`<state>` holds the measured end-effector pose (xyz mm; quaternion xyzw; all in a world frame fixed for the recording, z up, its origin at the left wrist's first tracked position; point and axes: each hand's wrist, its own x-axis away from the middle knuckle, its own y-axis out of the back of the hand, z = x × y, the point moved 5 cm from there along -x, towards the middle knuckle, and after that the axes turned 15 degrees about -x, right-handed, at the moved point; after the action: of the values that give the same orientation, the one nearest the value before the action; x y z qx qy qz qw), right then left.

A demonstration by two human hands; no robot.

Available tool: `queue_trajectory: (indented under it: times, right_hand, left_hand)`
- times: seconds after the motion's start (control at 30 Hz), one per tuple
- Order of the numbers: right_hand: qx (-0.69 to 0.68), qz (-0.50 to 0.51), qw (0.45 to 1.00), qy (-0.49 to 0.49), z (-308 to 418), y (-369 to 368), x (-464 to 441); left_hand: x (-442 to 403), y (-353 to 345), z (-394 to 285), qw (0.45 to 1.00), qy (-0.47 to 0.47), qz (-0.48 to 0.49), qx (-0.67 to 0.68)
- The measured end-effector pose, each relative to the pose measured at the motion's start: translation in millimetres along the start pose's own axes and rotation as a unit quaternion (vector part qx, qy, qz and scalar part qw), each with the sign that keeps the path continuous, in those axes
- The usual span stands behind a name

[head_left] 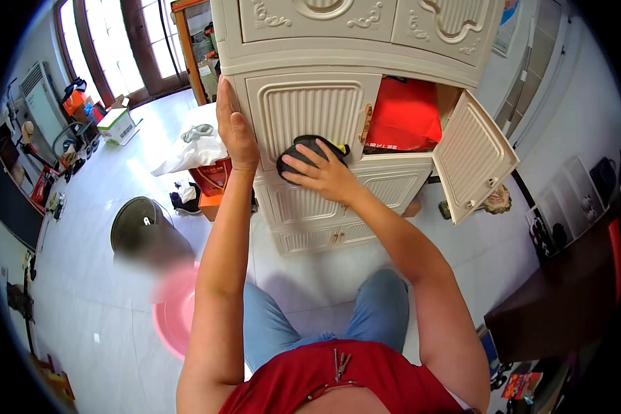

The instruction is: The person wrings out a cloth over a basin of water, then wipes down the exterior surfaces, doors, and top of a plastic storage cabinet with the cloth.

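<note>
A tall cream cabinet (310, 57) with ribbed doors and carved trim stands in front of me. My left hand (237, 131) lies against its left side edge, fingers pointing up and the thumb apart, holding nothing. My right hand (322, 172) is spread over a dark round pad (293, 164) with a yellow-green part, pressing it on the lower part of the closed ribbed door (310, 100). To the right, another door (472, 155) hangs open, and a red item (408, 114) shows inside that compartment.
A dark bucket (139, 214) and a pink basin (172, 317) stand on the floor at my left. Beside the cabinet are a white bag (200, 148) and a red box (212, 177). Dark furniture (552, 310) is at the right.
</note>
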<state>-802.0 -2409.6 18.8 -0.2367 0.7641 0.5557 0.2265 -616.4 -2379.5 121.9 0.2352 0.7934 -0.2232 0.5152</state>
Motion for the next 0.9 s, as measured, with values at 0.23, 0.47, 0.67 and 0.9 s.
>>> queue_trajectory:
  times: [0.23,0.47,0.67,0.9]
  right_hand:
    - [0.077,-0.274,0.956,-0.064,-42.7,101.4,-95.5]
    - [0.001,-0.186,0.982,-0.032,-7.9,39.5,-120.8]
    - [-0.021,-0.057,0.997,-0.047,19.4,-12.0,-43.2]
    - [0.063,0.000,0.990,-0.130,-1.7,4.6,70.5]
  left_hand:
    - [1.1,-3.0,5.0,0.996,0.033,-0.003,0.080]
    - [-4.6,1.6,3.8,0.948,0.207,-0.013,0.242]
    - [8.9,8.3,15.0,0.963,0.220,0.075,0.135]
    - [20.6,-0.1,8.9,0.985,0.123,0.068,-0.102]
